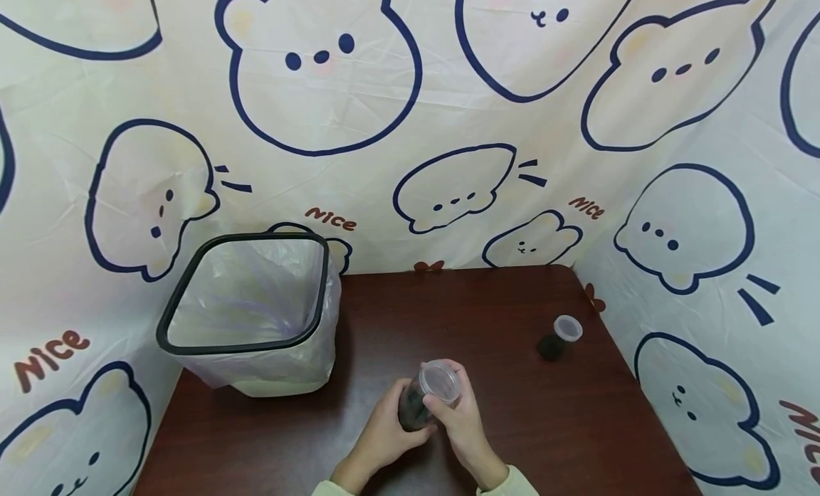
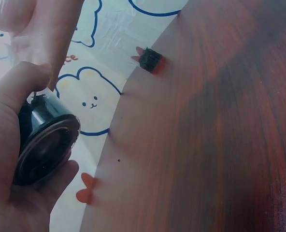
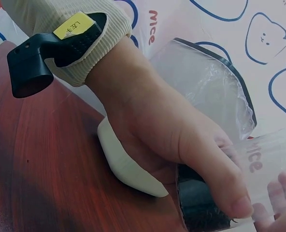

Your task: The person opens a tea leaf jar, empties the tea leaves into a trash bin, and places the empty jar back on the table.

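Note:
Over the table, both hands are on a clear plastic jar (image 1: pixel 413 407) with dark contents in its lower part and a translucent lid (image 1: pixel 440 379). My left hand (image 1: pixel 387 426) grips the jar's body low down, with the thumb on one side and fingers round the other. At the lid end, my right hand (image 1: pixel 463 419) holds the top, its thumb along the near edge of the lid. The jar is tilted, and its round base (image 2: pixel 46 150) shows in the left wrist view. The right wrist view shows my left thumb pressed along the jar wall.
To the left stands a bin (image 1: pixel 282 388) with a dark rim, lined with a translucent bag (image 1: pixel 256 289). Another small jar (image 1: pixel 552 346) with dark contents and a pale lid stands at the right rear. Patterned cloth (image 1: pixel 359 197) hangs behind the brown table (image 1: pixel 532 439).

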Motion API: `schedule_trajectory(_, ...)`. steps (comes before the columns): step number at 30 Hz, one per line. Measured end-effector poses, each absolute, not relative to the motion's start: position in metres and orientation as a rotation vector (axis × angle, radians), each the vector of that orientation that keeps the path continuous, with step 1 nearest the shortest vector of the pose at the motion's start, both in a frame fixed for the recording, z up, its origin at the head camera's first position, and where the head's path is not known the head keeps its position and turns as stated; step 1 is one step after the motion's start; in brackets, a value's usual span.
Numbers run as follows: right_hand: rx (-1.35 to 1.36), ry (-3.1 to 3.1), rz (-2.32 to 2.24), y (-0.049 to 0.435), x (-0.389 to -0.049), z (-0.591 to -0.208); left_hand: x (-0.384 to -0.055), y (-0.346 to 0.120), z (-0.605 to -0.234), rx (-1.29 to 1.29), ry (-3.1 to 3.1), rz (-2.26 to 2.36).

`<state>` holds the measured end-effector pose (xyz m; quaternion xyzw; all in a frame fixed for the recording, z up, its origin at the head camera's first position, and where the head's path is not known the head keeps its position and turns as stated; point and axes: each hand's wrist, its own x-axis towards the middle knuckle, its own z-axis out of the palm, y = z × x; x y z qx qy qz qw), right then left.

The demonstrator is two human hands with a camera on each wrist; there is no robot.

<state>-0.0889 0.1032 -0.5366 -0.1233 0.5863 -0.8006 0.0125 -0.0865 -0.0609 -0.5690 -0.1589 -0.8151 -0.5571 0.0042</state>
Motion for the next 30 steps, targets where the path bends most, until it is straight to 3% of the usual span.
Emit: schedule_trajectory(30,-0.444,1.838,-2.469,0.1073,-0.0895,-0.5344,-0.0888,-0.0621,-0.5665,-0.515,-2.585,-1.761)
